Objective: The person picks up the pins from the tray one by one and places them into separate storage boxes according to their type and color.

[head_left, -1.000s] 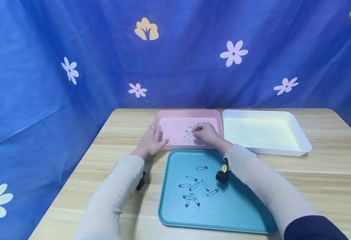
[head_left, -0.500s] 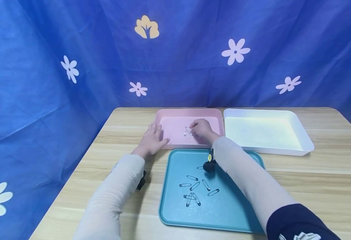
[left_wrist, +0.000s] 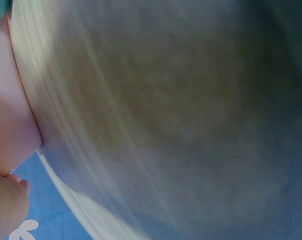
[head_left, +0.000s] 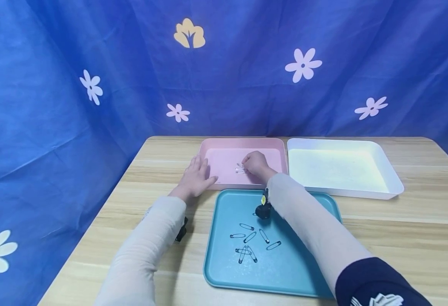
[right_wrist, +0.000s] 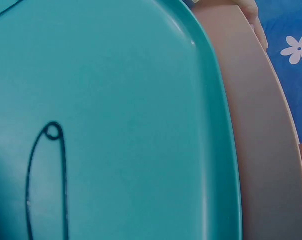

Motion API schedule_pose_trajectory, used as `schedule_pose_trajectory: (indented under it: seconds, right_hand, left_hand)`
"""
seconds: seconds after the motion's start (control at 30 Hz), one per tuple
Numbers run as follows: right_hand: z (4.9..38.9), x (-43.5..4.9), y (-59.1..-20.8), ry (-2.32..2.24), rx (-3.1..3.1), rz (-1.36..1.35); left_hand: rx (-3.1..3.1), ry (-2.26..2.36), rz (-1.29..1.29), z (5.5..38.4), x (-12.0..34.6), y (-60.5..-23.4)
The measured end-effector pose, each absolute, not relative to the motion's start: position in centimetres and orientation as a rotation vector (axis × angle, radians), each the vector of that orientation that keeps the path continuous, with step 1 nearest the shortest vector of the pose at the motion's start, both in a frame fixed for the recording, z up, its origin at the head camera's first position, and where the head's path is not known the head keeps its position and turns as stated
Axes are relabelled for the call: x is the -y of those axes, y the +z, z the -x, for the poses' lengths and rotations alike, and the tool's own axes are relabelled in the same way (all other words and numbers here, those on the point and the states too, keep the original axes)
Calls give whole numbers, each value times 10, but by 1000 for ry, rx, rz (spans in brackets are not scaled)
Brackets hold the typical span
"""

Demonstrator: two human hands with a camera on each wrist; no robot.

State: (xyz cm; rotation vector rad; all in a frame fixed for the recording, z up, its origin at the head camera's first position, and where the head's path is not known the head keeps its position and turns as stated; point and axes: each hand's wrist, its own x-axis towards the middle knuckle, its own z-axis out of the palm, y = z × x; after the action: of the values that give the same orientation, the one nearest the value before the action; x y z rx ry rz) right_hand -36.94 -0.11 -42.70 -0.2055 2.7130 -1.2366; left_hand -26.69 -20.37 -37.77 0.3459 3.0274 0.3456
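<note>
In the head view, the left hand [head_left: 194, 179] rests with straight, spread fingers on the left edge of a pink tray [head_left: 224, 156]. Inside that tray the right hand [head_left: 257, 163] bends down with thumb and fingertips pinched together at a small group of silver safety pins [head_left: 241, 171]. The pin at its fingertips is mostly hidden by the fingers. Nearer the person lies a teal tray [head_left: 285, 267] with several black safety pins [head_left: 249, 237] scattered on it, one partly covered by the right wrist camera. The right wrist view shows a black pin [right_wrist: 65, 185] up close.
A white tray [head_left: 335, 170] stands at the right of the pink one. All three trays sit close together on a wooden table [head_left: 407, 238]. Behind the table hangs a blue cloth [head_left: 246, 85] with flowers on it.
The right hand has shifted slightly left and back over the silver pins, and its forearm has swung left across the teal tray. The left hand stays on the pink tray's edge.
</note>
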Motion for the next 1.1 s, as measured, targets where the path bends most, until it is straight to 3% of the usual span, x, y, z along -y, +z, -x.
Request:
schedule_pose_trajectory:
  seconds: [0.2, 1.1]
  right_hand:
    - [326, -1, -379, -1247, -2694, 168]
    - [306, -37, -370, -1545, -2464, 108]
  left_hand:
    - [-3027, 341, -345, 267, 204, -379]
    - [-3007, 389, -330, 268, 204, -377]
